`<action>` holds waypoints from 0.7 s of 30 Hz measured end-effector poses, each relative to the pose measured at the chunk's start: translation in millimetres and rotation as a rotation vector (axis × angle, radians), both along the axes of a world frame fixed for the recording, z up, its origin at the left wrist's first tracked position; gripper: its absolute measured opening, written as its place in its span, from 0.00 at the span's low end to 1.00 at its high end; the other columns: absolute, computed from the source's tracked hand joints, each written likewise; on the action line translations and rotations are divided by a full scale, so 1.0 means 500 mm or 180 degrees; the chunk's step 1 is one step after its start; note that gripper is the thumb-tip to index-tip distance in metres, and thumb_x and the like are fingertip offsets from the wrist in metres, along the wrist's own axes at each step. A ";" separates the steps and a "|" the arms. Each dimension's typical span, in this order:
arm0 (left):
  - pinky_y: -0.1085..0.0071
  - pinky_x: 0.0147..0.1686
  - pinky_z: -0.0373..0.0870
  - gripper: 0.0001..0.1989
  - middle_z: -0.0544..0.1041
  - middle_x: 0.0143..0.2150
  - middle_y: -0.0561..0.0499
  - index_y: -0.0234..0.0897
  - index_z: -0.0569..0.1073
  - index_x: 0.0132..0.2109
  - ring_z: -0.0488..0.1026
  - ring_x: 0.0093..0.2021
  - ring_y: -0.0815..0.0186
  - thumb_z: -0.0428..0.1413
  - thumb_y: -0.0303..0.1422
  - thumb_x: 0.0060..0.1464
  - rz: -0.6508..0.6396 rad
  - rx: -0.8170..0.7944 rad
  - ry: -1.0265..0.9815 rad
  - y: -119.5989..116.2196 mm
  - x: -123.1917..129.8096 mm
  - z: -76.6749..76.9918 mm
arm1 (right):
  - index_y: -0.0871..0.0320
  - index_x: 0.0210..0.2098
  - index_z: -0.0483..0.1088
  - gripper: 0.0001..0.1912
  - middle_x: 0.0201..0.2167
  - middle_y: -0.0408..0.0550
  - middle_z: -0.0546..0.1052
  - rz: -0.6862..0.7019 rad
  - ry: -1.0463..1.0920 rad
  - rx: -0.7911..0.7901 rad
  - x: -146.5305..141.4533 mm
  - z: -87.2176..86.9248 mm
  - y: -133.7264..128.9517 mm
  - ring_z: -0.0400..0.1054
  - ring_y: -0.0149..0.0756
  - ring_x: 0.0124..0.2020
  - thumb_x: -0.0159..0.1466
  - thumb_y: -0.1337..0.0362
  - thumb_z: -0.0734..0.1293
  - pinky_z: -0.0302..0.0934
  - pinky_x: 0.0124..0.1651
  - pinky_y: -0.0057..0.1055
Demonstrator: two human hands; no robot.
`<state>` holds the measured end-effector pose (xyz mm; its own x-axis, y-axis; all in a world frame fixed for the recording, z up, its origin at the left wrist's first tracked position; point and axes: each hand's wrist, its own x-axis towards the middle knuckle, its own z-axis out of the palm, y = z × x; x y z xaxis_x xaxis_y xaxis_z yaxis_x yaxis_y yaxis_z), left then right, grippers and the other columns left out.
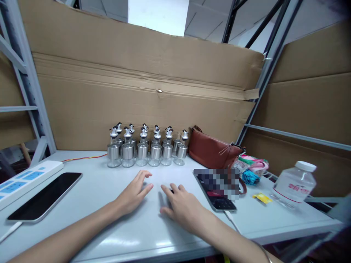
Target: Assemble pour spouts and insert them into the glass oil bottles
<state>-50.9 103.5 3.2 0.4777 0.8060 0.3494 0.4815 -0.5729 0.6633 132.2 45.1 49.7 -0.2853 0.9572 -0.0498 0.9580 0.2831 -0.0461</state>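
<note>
My left hand [134, 193] hovers over the middle of the pale table [115, 233], thumb and fingers apart, holding nothing. To its right, my right hand [181, 208] is low over the tabletop with its fingers spread; a small dark spot shows by its fingers, too small to make out. Beyond both hands, several glass bottles with steel bands and pourer tops [155, 151] stand upright in rows against the cardboard. A phone with a lit screen [216, 190], partly pixelated and with a white cable plugged in, lies right of my right hand.
At the left lie a dark-screened phone [46, 197] and a white power strip [30, 177]. A brown bag [211, 148], a colourful bundle [252, 168], a yellow packet [262, 198] and a clear plastic bottle [294, 184] are at the right. Cardboard [142, 73] walls the back.
</note>
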 end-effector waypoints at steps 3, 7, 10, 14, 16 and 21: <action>0.59 0.58 0.62 0.14 0.67 0.54 0.44 0.39 0.63 0.52 0.66 0.56 0.60 0.45 0.37 0.61 -0.0176 0.0006 0.0217 -0.007 0.001 0.005 | 0.65 0.47 0.72 0.15 0.45 0.64 0.74 0.0578 -0.0421 0.0188 0.014 -0.034 0.006 0.68 0.54 0.49 0.64 0.73 0.58 0.63 0.49 0.45; 0.59 0.56 0.63 0.15 0.69 0.54 0.45 0.39 0.64 0.53 0.67 0.55 0.58 0.47 0.34 0.59 -0.0442 0.0143 0.0586 -0.016 0.003 0.006 | 0.64 0.46 0.71 0.14 0.42 0.59 0.75 0.0813 0.0052 0.0124 0.028 -0.022 0.057 0.72 0.42 0.41 0.64 0.74 0.59 0.64 0.44 0.33; 0.59 0.55 0.64 0.13 0.70 0.52 0.45 0.39 0.66 0.51 0.67 0.53 0.58 0.47 0.31 0.59 -0.0592 0.0258 0.0856 -0.020 0.004 0.006 | 0.61 0.49 0.68 0.15 0.43 0.56 0.75 0.0779 0.0331 0.0865 0.043 0.062 0.108 0.71 0.40 0.43 0.66 0.72 0.57 0.62 0.43 0.31; 0.61 0.53 0.63 0.11 0.71 0.49 0.47 0.40 0.67 0.47 0.67 0.50 0.59 0.45 0.28 0.59 -0.0687 0.0344 0.0995 -0.022 0.004 0.009 | 0.58 0.49 0.67 0.15 0.43 0.54 0.77 -0.0233 -0.0087 0.1942 0.075 0.234 0.216 0.71 0.39 0.42 0.69 0.63 0.54 0.61 0.43 0.31; 0.62 0.52 0.63 0.10 0.71 0.48 0.48 0.39 0.67 0.45 0.68 0.49 0.60 0.45 0.28 0.59 -0.0701 0.0358 0.1026 -0.022 0.004 0.011 | 0.62 0.50 0.68 0.16 0.48 0.61 0.74 -0.0559 -0.0250 0.2030 0.098 0.303 0.283 0.68 0.46 0.50 0.69 0.64 0.54 0.59 0.48 0.36; 0.63 0.49 0.63 0.09 0.72 0.45 0.48 0.39 0.68 0.42 0.67 0.46 0.61 0.44 0.27 0.59 -0.0767 0.0494 0.1063 -0.023 0.004 0.009 | 0.65 0.44 0.72 0.16 0.48 0.61 0.74 -0.1010 -0.0849 0.1295 0.133 0.338 0.420 0.68 0.51 0.51 0.59 0.61 0.70 0.57 0.55 0.47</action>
<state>-48.7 92.2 7.6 0.7529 0.6079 0.2522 0.4953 -0.7757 0.3911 198.8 255.1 218.5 -0.0094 0.9509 0.3093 0.9624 -0.0753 0.2609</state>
